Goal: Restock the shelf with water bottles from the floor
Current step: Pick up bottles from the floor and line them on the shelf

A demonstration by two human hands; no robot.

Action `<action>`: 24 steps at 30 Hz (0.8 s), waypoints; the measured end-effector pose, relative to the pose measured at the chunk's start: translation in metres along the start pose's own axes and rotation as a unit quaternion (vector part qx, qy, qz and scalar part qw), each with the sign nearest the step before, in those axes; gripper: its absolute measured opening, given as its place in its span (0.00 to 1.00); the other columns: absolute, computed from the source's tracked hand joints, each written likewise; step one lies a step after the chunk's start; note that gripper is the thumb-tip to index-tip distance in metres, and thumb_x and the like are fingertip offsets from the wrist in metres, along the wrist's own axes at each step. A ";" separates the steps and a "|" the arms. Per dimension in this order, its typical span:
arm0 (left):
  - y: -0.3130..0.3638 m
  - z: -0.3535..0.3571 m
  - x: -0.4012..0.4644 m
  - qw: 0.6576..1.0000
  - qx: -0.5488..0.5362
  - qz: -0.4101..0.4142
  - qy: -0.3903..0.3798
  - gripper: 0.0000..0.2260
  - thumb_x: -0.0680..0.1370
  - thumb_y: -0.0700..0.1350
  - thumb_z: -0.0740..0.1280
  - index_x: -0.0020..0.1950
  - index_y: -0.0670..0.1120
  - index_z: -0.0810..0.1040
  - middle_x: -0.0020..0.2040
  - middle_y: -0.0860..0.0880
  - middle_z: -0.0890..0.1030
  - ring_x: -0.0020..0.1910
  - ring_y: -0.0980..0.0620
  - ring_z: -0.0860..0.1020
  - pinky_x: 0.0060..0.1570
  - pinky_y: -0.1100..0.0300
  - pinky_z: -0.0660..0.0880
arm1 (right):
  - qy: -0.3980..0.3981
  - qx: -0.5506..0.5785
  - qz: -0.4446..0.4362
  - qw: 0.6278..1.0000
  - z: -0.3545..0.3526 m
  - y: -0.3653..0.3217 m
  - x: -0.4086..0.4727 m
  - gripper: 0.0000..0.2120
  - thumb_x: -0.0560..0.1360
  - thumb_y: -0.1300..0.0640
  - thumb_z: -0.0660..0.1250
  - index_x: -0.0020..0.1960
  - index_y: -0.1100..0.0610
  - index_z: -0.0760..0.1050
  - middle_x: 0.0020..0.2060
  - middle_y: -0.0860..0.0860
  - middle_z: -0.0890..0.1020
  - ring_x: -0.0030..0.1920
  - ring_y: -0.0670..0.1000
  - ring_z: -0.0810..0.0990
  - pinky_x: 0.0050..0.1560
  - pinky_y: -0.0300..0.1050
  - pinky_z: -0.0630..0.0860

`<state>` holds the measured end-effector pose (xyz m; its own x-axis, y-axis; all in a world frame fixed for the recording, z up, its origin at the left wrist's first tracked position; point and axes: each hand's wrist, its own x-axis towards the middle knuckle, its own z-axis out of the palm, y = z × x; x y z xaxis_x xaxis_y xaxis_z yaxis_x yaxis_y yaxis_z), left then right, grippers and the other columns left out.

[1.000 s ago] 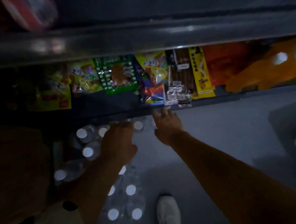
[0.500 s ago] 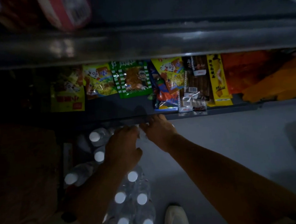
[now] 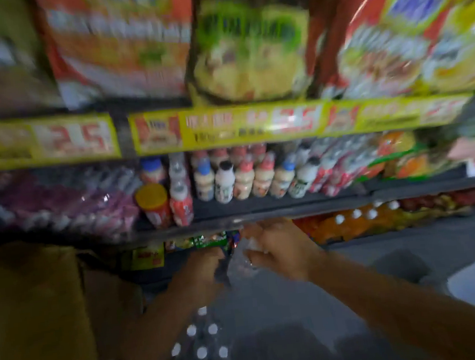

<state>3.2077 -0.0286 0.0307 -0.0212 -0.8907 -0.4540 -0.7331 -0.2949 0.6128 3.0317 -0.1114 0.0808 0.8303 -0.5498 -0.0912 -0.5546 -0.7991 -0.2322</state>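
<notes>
A person lifts a clear water bottle from the floor toward blurred shop shelves.

On the left, a pack of white-capped water bottles sits on the floor. Above it the left hand is curled, but blur hides what it grips. Just right, the right hand curls round the water bottle, below the dark shelf edge with small drink bottles. This looks like the carry step; next it needs a free shelf gap.
</notes>
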 end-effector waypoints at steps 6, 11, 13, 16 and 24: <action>0.120 -0.121 -0.106 0.991 0.023 0.126 0.045 0.25 0.70 0.45 0.75 0.64 0.42 0.72 0.60 0.46 0.75 0.58 0.51 0.74 0.55 0.59 0.72 | 0.098 0.040 0.039 0.994 -0.230 -0.077 -0.055 0.09 0.73 0.50 0.66 0.46 0.54 0.69 0.38 0.56 0.77 0.43 0.59 0.78 0.37 0.48 0.71; 0.202 -0.195 -0.179 0.975 -0.020 0.219 0.023 0.31 0.67 0.49 0.79 0.67 0.55 0.69 0.61 0.61 0.74 0.59 0.61 0.74 0.54 0.69 0.71 | 0.156 0.014 0.049 0.986 -0.370 -0.139 -0.085 0.12 0.73 0.49 0.70 0.42 0.53 0.69 0.36 0.49 0.73 0.38 0.51 0.70 0.37 0.47 0.67; 0.230 -0.215 -0.210 0.965 -0.041 0.259 0.027 0.30 0.68 0.46 0.78 0.62 0.61 0.66 0.56 0.66 0.73 0.56 0.65 0.73 0.49 0.76 0.69 | 0.196 0.000 0.046 0.979 -0.412 -0.162 -0.095 0.12 0.72 0.51 0.70 0.38 0.53 0.68 0.32 0.48 0.71 0.36 0.50 0.69 0.35 0.45 0.63; 0.256 -0.240 -0.245 0.951 -0.070 0.292 0.075 0.26 0.68 0.44 0.78 0.58 0.61 0.70 0.54 0.63 0.78 0.53 0.65 0.77 0.49 0.72 0.72 | 0.235 0.008 0.050 0.971 -0.462 -0.189 -0.108 0.14 0.72 0.52 0.70 0.38 0.60 0.72 0.31 0.51 0.71 0.34 0.49 0.68 0.31 0.45 0.61; 0.303 -0.292 -0.302 0.921 -0.069 0.346 0.165 0.15 0.64 0.40 0.80 0.44 0.52 0.79 0.40 0.59 0.84 0.39 0.66 0.79 0.42 0.68 0.75 | 0.284 0.040 0.024 0.958 -0.539 -0.223 -0.129 0.11 0.76 0.53 0.66 0.42 0.61 0.74 0.33 0.49 0.76 0.32 0.44 0.71 0.32 0.39 0.67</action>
<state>3.1904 0.0496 0.5423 -0.2265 -0.9318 0.2835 -0.5283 0.3621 0.7680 3.0185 0.0064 0.6659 0.6280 -0.6468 0.4327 -0.5663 -0.7612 -0.3158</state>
